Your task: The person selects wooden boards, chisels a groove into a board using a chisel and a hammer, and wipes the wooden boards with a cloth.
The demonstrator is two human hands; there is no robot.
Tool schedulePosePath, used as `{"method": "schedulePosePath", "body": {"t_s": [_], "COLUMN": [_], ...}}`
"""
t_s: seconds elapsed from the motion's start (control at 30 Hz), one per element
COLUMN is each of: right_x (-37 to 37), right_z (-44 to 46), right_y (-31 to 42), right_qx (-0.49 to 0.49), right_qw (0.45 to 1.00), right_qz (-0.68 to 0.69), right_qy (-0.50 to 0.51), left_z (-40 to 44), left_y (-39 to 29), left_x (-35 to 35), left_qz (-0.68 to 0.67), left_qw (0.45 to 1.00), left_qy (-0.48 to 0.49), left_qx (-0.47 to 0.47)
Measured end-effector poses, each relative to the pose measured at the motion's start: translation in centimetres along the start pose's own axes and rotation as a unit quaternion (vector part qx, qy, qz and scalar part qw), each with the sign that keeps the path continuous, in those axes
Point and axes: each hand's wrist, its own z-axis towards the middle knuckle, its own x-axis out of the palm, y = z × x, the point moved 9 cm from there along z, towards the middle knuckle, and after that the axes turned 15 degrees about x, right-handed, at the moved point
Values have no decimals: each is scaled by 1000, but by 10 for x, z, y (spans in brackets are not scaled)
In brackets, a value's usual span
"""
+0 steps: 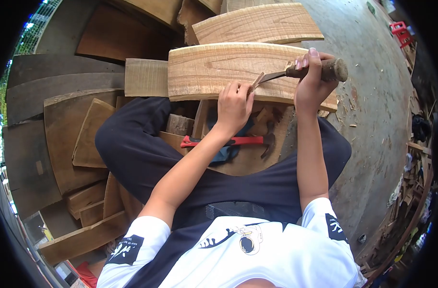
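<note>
My right hand (pixel 312 84) is wrapped around the thick wooden handle of a chisel (pixel 275 76). Its metal blade points left and lies over a pale wooden board (pixel 219 62). Close to the blade's tip, my left hand (pixel 235 108) has its fingers curled at the board's near edge. A thin strip of wood (pixel 258 80) sticks up between its thumb and forefinger. The board lies crosswise in front of my knees, with wavy grain showing on top. Below it, between my legs, rests a hammer (pixel 228 140) with a red handle.
Another pale board (pixel 260 24) lies just beyond. Dark planks (pixel 60 72) and loose boards (pixel 70 139) crowd the left side. Wood shavings (pixel 346 103) are scattered over the concrete floor (pixel 372 129) at the right. A red plastic stool (pixel 401 32) stands at the far right.
</note>
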Motion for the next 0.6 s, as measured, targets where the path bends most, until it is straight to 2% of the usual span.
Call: {"method": "schedulePosePath", "body": {"t_s": [0.43, 0.6], "right_x": [6, 8], "right_z": [-7, -6], "right_y": [-2, -2], "right_qx": [-20, -33], "right_qw": [1000, 999], "right_qz": [-8, -34], "right_qy": [5, 8], "left_z": [-1, -1], "left_y": [-3, -3], "left_x": [-6, -6], "left_qz": [14, -8], "left_qw": [999, 998], "left_qy": [-9, 35], "left_qx": [32, 48]}}
